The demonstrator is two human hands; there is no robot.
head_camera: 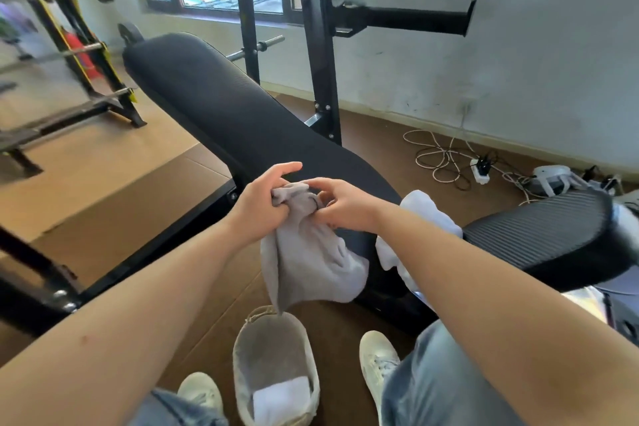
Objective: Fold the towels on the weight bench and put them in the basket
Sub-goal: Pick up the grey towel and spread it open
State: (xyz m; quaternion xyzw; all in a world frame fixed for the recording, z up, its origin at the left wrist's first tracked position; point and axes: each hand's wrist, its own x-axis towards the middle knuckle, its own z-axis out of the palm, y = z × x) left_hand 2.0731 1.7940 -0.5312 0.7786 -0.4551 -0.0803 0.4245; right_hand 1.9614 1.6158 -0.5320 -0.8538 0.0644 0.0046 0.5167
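We are holding the grey towel (311,263) up in front of us with both hands, above the near edge of the desk (224,107). Our left hand (257,207) is gripping its bunched top, the lower fingers curled into the cloth while the forefinger is sticking out straight above it. Our right hand (345,206) is pinching the same bunched top from the other side, its fingers bent in close together. The rest of the grey towel is hanging loosely, its lowest corner dangling just above the rim of the basket (273,353). The basket is standing on the floor (103,218) between our shoes (378,356), and a folded towel (281,398) is lying in its bottom. A white towel (428,214) is lying crumpled on the desk just right of our right hand, partly hidden behind that forearm and drooping over the near edge. Beyond the desk, a power strip (480,171) and white cables (435,157) are lying on the floor near the wall (518,45).
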